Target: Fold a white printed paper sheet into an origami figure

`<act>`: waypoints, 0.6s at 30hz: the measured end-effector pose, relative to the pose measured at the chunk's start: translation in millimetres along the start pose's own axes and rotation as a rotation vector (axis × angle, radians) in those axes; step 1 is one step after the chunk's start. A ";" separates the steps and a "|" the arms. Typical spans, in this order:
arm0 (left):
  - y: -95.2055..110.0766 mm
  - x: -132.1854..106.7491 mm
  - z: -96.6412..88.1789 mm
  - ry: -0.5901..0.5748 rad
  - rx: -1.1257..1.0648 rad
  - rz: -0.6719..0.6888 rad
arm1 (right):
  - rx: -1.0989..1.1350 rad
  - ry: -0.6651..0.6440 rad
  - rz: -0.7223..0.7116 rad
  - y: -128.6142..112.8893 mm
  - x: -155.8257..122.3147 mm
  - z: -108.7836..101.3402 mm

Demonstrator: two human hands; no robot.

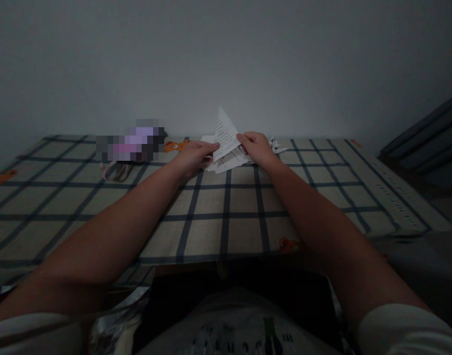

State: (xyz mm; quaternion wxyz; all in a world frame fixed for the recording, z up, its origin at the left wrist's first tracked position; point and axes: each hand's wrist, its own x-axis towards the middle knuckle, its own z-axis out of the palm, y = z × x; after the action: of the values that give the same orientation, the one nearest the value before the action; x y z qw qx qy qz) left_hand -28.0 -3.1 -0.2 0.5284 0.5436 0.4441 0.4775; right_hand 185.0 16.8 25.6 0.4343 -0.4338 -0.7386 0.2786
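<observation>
Between my two hands is a printed sheet of paper (226,135), held up at a tilt with a pointed corner at the top. My left hand (194,154) pinches its left edge between thumb and fingers. On the other side, my right hand (256,147) grips the right edge the same way. Under and behind the sheet lie more white papers (231,162) on the checked tablecloth. Just past my right hand sits a small heap of torn or crumpled paper strips (277,145).
A pixelated purple and dark item (137,140) with a pale loop strap (117,171) lies at the table's left. The checked cloth (241,197) covers the table, which meets a grey wall (226,64). Dark folded fabric (429,138) is at the far right.
</observation>
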 end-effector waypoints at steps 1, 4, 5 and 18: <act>0.5 -0.2 0.2 0.001 -0.001 0.004 | -0.006 0.006 -0.001 -0.2 0.0 -0.2; 2.8 -1.3 1.0 -0.023 0.022 -0.017 | -0.019 0.045 0.000 0.3 0.2 -0.7; 3.5 -1.8 1.1 -0.033 0.040 -0.031 | -0.018 0.053 0.002 1.0 0.3 -0.8; 9.6 -6.6 -0.4 -0.049 0.157 -0.063 | 0.005 0.104 -0.020 16.6 5.9 -4.3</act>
State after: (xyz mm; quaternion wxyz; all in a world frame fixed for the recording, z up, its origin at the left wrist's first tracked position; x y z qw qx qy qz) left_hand -29.6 -10.1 9.1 0.5098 0.5807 0.4839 0.4107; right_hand 194.1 30.0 16.9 0.4760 -0.4391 -0.7186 0.2533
